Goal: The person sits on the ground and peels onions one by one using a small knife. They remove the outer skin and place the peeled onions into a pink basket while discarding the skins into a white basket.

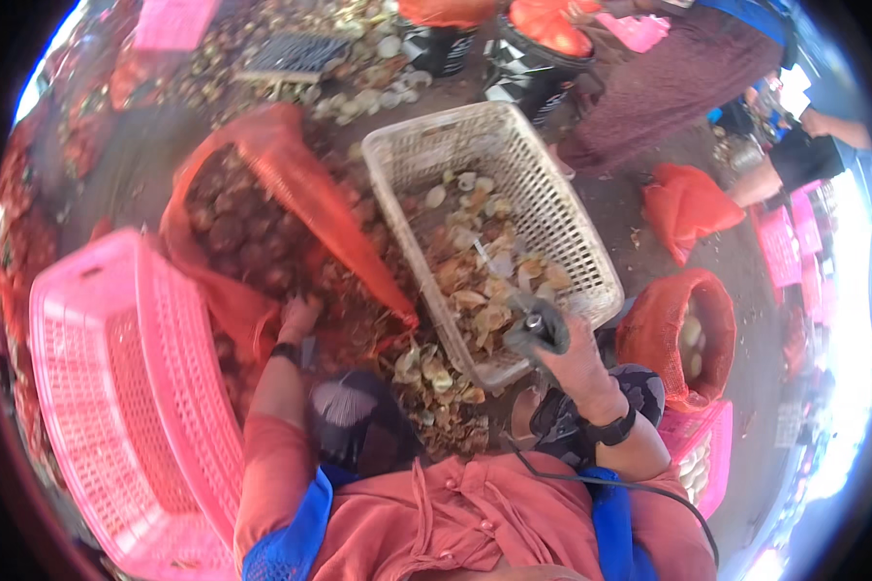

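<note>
My left hand point(301, 316) reaches into a red mesh sack point(327, 210) of dark onions point(247, 232); its fingertips are blurred, so whether it grips one cannot be told. My right hand point(552, 338), partly covered by a dark glove, is shut on a knife point(488, 258) with a thin blade pointing up and left. It is over the lower right part of a whitish plastic basket point(450, 131) holding onion skins point(472, 290) and a few pale peeled pieces. More skins point(443, 392) lie between my knees.
Empty pink plastic baskets point(142, 348) stand nested at my left. At my right are a red mesh sack of pale onions point(690, 334) and a pink basket point(719, 457) with white onions. Two black buckets point(443, 51), a metal grate point(294, 54) and other people point(668, 80) are beyond.
</note>
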A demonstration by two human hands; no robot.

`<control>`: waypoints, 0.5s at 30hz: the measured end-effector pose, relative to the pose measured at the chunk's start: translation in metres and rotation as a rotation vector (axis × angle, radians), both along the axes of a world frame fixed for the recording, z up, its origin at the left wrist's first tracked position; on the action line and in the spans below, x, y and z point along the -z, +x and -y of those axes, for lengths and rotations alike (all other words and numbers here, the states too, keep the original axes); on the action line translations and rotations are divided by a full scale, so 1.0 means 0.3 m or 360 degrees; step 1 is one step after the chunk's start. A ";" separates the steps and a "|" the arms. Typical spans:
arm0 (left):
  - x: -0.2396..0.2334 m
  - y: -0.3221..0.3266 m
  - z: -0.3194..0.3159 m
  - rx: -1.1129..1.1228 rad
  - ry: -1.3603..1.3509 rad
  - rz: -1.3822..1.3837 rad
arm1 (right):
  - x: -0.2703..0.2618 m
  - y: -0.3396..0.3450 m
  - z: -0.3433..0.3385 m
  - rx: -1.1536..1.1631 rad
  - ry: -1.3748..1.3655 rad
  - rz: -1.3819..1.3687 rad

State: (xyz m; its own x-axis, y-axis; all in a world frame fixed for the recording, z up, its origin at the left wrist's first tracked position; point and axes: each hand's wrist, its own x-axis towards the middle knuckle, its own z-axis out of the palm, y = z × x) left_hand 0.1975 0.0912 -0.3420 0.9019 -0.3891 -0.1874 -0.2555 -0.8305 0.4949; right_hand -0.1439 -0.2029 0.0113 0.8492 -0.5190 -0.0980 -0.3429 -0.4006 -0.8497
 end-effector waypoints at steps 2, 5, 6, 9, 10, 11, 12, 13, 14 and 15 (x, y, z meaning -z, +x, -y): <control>0.003 -0.011 0.024 -0.0004 0.0180 0.0121 | -0.008 0.026 -0.007 -0.0014 0.0184 -0.0066; 0.043 0.029 0.007 -0.0019 0.0401 -0.0125 | -0.025 0.058 -0.012 -0.0142 -0.0243 -0.0159; 0.070 0.056 -0.011 -0.0060 0.0460 -0.0247 | -0.028 0.064 -0.015 -0.0159 -0.0195 -0.0192; 0.135 0.110 -0.086 -0.0095 -0.0739 -0.0813 | -0.028 0.068 -0.027 -0.0184 -0.0281 0.0029; 0.135 0.110 -0.110 -0.0069 -0.1290 -0.1123 | -0.029 0.062 -0.031 -0.0152 -0.0278 0.0019; 0.123 0.091 -0.124 0.0021 -0.1691 -0.1372 | -0.028 0.054 -0.035 -0.0129 -0.0224 0.0000; 0.092 0.068 -0.133 0.0099 -0.2097 -0.1707 | -0.027 0.046 -0.038 -0.0116 -0.0152 0.0046; 0.042 0.038 -0.134 0.0181 -0.2414 -0.2071 | -0.024 0.037 -0.041 -0.0100 -0.0212 0.0025; -0.023 0.006 -0.114 -0.0149 -0.2422 -0.1655 | -0.019 0.029 -0.043 -0.0089 -0.0257 0.0067; -0.100 -0.029 -0.088 -0.0426 -0.2478 -0.1480 | -0.013 0.021 -0.042 -0.0076 -0.0307 0.0110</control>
State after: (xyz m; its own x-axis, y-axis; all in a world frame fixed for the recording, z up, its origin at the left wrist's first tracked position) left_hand 0.1888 0.1175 -0.3120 0.7888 -0.5587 -0.2562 0.5672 0.5012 0.6536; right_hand -0.1375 -0.1902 0.0153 0.8746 -0.4812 0.0589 -0.2628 -0.5728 -0.7764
